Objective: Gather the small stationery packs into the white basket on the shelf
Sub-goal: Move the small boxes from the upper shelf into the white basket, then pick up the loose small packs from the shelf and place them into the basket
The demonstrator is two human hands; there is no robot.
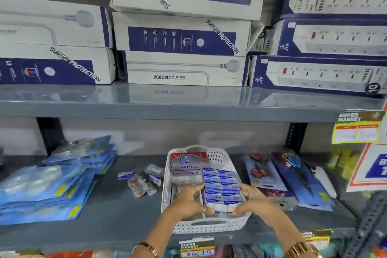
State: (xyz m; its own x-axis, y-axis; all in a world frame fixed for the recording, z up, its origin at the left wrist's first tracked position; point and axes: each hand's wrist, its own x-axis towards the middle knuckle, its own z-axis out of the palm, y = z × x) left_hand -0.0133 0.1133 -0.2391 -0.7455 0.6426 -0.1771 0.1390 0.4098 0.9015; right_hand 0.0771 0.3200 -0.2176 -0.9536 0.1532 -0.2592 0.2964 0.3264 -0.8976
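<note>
**Ana:** This is a shop. There are two gray shelves. Big white and blue boxes (pixel 184 33) sit on the top one. The white basket (pixel 206 225) sits on the lower shelf (pixel 117 213), close to its front edge.

**Ben:** Where are the small packs?

**Ana:** Rows of little blue packs (pixel 221 184) fill the right side of the basket. A few loose packs (pixel 144 180) lie on the shelf just left of it.

**Ben:** Are they hard to pick up?

**Ana:** I think they are light, stiff card boxes. They look smooth, so a row could slip apart. Squeeze a row from both ends.

**Ben:** What are the hands doing?

**Ana:** The left hand (pixel 189 201) and right hand (pixel 254 199) are inside the basket. Their fingers are curled and press on the blue packs from each side.
</note>
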